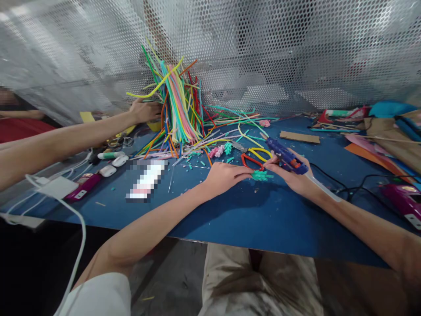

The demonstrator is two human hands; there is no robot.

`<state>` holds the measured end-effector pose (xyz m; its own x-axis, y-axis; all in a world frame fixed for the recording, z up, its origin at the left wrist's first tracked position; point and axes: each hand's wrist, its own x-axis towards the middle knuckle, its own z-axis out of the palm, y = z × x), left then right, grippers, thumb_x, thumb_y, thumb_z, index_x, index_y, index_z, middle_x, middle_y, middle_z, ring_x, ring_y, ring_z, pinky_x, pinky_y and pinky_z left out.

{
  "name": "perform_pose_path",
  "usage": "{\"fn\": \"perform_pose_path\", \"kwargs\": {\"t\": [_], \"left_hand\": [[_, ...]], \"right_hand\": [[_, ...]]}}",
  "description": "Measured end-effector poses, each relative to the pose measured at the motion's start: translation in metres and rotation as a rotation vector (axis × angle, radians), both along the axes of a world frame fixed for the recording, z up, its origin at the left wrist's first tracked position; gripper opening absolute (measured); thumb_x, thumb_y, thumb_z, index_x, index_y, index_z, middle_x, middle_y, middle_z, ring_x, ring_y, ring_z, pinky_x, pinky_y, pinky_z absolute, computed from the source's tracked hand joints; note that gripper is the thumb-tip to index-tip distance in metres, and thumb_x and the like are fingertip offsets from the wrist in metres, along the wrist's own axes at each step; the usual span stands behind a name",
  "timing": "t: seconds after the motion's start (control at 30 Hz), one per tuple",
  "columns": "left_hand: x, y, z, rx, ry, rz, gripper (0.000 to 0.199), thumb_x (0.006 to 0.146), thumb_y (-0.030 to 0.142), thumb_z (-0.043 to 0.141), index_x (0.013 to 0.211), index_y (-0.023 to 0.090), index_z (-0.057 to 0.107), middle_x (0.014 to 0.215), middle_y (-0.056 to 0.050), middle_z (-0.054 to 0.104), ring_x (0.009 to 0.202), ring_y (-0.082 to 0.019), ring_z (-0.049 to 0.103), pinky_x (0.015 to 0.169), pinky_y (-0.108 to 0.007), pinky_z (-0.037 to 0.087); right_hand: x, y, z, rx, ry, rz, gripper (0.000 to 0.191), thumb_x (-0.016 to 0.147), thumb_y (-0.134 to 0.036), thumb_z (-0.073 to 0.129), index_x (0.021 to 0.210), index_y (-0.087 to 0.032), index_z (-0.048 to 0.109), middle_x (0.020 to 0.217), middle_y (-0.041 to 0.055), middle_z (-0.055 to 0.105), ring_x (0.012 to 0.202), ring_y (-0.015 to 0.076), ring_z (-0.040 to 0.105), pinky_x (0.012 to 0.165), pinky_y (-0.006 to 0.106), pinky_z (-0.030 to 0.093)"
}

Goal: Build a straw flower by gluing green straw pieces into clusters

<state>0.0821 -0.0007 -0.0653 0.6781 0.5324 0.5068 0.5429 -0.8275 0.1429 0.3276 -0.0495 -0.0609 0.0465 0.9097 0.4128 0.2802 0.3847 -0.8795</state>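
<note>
My left hand (224, 176) is closed, pinching a small teal-green fuzzy pipe-cleaner piece (262, 175) just above the blue table. In my right hand (294, 177) is a blue hot glue gun (284, 154), its nozzle pointing up and to the left. The right thumb and fingertips come close to the green piece; whether they touch it I cannot tell. Right behind my hands lie scissors (260, 154) with red and yellow handles. Pink and teal fuzzy pieces (221, 150) rest to the left of the scissors.
Another person's hand (144, 110) reaches from the left to a tall bundle of coloured pipe cleaners (180, 105). A phone (147, 179), earbud case (108, 171) and white cables lie left. Cardboard (299, 137) lies behind the glue gun; a purple device (403, 199) sits right. Perforated metal (263, 52) stands behind.
</note>
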Motion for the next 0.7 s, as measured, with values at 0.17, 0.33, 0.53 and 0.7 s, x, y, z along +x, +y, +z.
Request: {"fn": "perform_pose_path", "kwargs": {"t": [0.17,0.33,0.53,0.7], "left_hand": [[-0.004,0.006,0.004,-0.071,-0.052,0.005,0.024,0.098,0.045,0.060,0.107,0.031,0.078,0.097,0.004,0.080,0.083,-0.013,0.076,0.071,-0.021,0.052],[-0.006,0.011,0.005,-0.198,-0.102,-0.038,0.024,0.098,0.041,0.060,0.107,0.026,0.077,0.101,0.002,0.079,0.087,-0.013,0.076,0.076,-0.020,0.055],[-0.006,0.013,0.003,-0.254,-0.131,-0.057,0.022,0.097,0.037,0.062,0.108,0.024,0.076,0.099,0.001,0.080,0.083,-0.012,0.075,0.078,-0.021,0.055],[-0.008,0.015,0.002,-0.281,-0.117,-0.064,0.023,0.097,0.038,0.061,0.109,0.025,0.076,0.099,0.000,0.079,0.084,-0.014,0.075,0.078,-0.023,0.055]], "right_hand": [[0.021,0.014,-0.002,-0.012,-0.022,-0.069,0.026,0.078,-0.045,0.079,0.085,-0.022,0.069,0.093,0.0059,0.074,0.091,0.0245,0.068,0.095,0.041,0.051],[0.031,0.022,-0.002,-0.090,-0.020,-0.062,0.032,0.077,-0.050,0.079,0.086,-0.022,0.068,0.094,0.0064,0.073,0.095,0.0248,0.066,0.098,0.041,0.050],[0.030,0.024,-0.005,-0.097,-0.073,-0.076,0.031,0.077,-0.049,0.079,0.086,-0.020,0.070,0.095,0.0073,0.074,0.097,0.0256,0.068,0.103,0.041,0.047],[0.029,0.021,-0.005,-0.041,-0.059,-0.081,0.021,0.081,-0.040,0.077,0.088,-0.021,0.071,0.097,0.0068,0.077,0.098,0.0255,0.070,0.101,0.041,0.049]]}}
